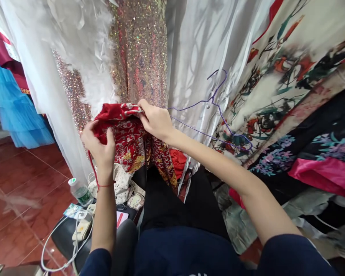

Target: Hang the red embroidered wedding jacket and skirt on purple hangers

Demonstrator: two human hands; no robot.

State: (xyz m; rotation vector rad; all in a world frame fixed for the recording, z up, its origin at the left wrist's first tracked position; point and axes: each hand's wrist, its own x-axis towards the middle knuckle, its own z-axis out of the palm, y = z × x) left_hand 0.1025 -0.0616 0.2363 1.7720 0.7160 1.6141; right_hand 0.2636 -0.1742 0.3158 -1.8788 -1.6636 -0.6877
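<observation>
A red garment (126, 142) with silver and gold embroidery hangs down between my hands, its lower part falling over my lap. My left hand (99, 142) grips its left edge, thumb inside the red cloth and fingers behind. At the upper right edge, my right hand (156, 119) pinches the cloth. Just right of that hand is a purple wire hanger (212, 99) in front of white fabric. The hanger's near end passes behind my right hand and forearm, so I cannot tell what supports it. A thin red cord (93, 168) dangles by my left wrist.
Sequined (140, 50) and white feathered (97, 57) gowns hang close ahead. Floral-printed cloth (290, 65) hangs at right. Low on the left, a black seat (63, 239) holds a water bottle (82, 193), a white cable (46, 245) and a patterned white bag (122, 184).
</observation>
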